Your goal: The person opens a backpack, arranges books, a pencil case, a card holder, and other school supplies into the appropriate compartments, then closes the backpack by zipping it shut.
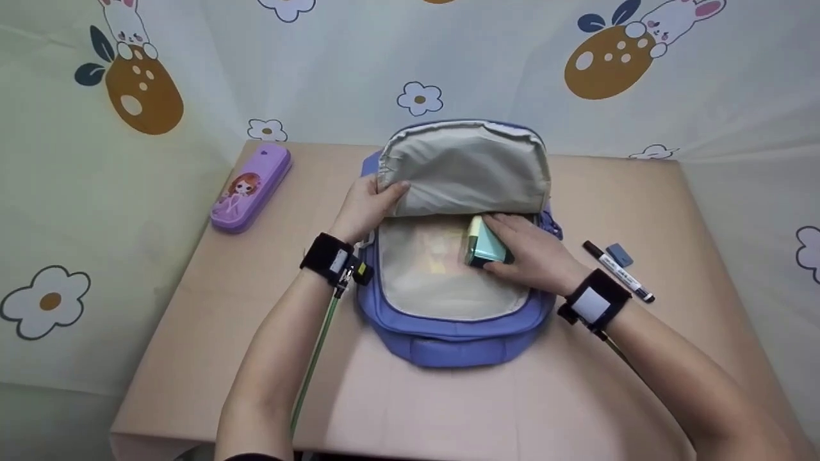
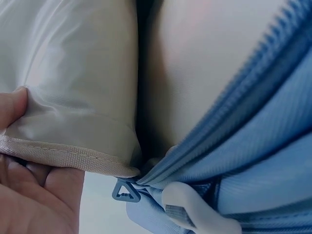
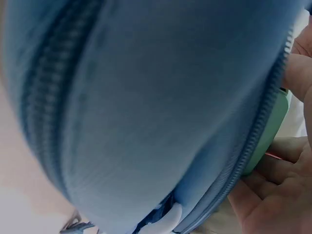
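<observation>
A blue backpack lies on the table with its front lid unzipped and folded up, showing the beige lining. My left hand pinches the left edge of the raised flap; in the left wrist view, the thumb is on the lining and the other fingers are under the taped edge. Inside the opening, my right hand grips a mint-green box-shaped thing with a pale yellow strip. In the right wrist view the backpack's side hides part of this green thing.
A purple pencil case with a cartoon girl on it lies at the table's back left. Right of the backpack are a black-and-white marker and a small blue eraser-like block. A patterned cloth hangs behind the table.
</observation>
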Tool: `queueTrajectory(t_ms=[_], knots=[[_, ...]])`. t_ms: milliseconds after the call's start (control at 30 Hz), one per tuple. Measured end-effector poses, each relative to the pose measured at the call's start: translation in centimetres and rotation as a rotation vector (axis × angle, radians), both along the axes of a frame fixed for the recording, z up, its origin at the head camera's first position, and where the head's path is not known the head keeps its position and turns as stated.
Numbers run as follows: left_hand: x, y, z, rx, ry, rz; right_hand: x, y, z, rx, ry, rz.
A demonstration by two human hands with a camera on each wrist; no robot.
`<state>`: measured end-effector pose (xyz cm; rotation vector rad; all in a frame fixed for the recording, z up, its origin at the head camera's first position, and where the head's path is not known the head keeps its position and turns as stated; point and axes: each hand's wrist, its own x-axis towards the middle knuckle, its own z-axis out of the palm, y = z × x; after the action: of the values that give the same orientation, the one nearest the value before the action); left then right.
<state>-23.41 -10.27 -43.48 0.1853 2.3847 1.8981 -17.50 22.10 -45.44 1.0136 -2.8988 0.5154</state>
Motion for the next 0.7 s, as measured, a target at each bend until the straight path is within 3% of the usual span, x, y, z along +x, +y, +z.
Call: queueTrajectory(t_ms=[400, 533, 700], knots=[[0.17, -0.02, 0.56, -0.023, 0.006, -0.002, 1.11, -0.14, -0.51, -0.028, 0.315, -0.010], [0.06, -0.13, 0.63, -0.016, -0.007, -0.006, 0.86, -0.42, -0.35, -0.005, 0.352, -0.003], [-0.06, -0.19, 0.64, 0.001, -0.019, -0.012, 0.31, -0.30, -0.17, 0.005, 0.337, -0.007]])
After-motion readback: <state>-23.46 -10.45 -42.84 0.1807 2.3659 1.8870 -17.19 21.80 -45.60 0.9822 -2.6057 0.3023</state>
